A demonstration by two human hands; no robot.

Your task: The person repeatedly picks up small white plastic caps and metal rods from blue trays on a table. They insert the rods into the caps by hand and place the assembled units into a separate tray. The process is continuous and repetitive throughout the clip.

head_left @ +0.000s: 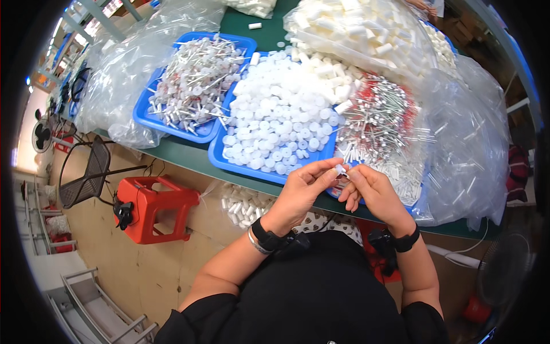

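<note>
Nearest the head camera, a black-sleeved torso and two forearms are seen, each wrist banded in black. The left hand (299, 192) and the right hand (371, 192) are brought together just over the near edge of the green table (189, 157). A small white part (341, 169) is pinched between the fingertips of both hands, the fingers closed tight round it; the remaining fingers are curled in. The part is held above the near rim of the middle tray, between that tray and the heap of tubes to the right.

The table's near edge is seen running from the left down toward the right, with the hands partly overhanging it. Open floor is found to the left, where a red stool (150, 207) and a black mesh chair (86, 175) stand well apart from the hands. A bag of white pieces (243, 205) is lodged under the table edge, just beside the left wrist.

On the table, a blue tray (143, 114) at the far left is filled with white stemmed caps (195, 80). A second blue tray (220, 157) in the middle is heaped with round white caps (281, 114). To the right, thin tubes with red ends (381, 123) are piled on clear plastic. Beyond them a clear bag of white cylinders (355, 28) is stacked. Crumpled clear bags (470, 143) crowd the right edge, leaving little free room there.
</note>
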